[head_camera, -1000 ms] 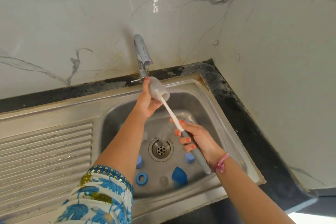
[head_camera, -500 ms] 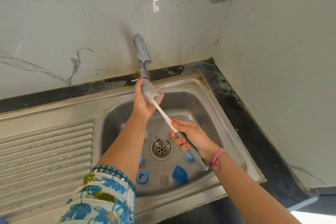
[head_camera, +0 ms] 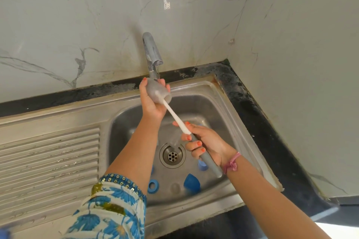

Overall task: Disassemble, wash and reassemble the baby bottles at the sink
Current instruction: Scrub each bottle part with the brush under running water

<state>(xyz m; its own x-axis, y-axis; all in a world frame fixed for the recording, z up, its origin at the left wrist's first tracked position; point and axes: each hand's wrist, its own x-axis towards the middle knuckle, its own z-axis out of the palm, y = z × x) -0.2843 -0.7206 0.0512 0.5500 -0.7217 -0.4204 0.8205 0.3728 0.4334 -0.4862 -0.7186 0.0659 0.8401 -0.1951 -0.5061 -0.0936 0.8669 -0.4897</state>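
The left hand (head_camera: 152, 103) is gripping a bottle (head_camera: 158, 93) under the tap (head_camera: 152, 54); the right hand (head_camera: 206, 145) is holding a brush (head_camera: 180, 122), its head inside the bottle.

the bottle (head_camera: 157, 91) is clear and looks grey and cloudy. the brush (head_camera: 191, 136) has a white stem and a grey handle. both hands, the left (head_camera: 152, 103) and the right (head_camera: 206, 144), have orange nails. the right wrist has a pink band (head_camera: 232, 164). the left sleeve (head_camera: 110, 211) is cream with blue flowers, some olive spots and a blue edge with gold dots. the sink (head_camera: 223, 103) is dull silver steel, and its drainboard (head_camera: 48, 163) has a pattern of ridges. in the basin lie a blue ring (head_camera: 153, 186), a blue cap (head_camera: 192, 182) and one more blue piece (head_camera: 202, 166). the tap (head_camera: 151, 52) is shiny chrome. the wall (head_camera: 77, 15) is white marble with grey veins. the worktop (head_camera: 258, 114) is black.
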